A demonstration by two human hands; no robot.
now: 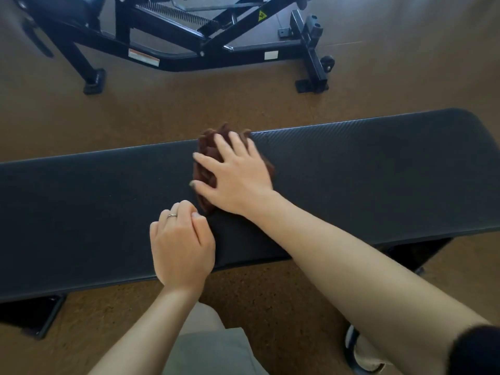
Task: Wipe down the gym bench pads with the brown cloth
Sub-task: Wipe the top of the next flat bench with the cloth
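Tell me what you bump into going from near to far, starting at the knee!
Grey trouser leg → left hand on the bench pad → right hand pressing the brown cloth → cork floor → black exercise machine.

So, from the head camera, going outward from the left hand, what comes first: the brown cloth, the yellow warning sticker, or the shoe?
1. Brown cloth, just ahead of the left hand, under the right hand.
2. Shoe, on the floor, lower right.
3. Yellow warning sticker, on the black machine frame at the top.

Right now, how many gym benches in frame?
2. One flat bench pad crosses the middle, under both hands and the brown cloth. A second black-framed bench stands behind it, top of frame, partly cropped.
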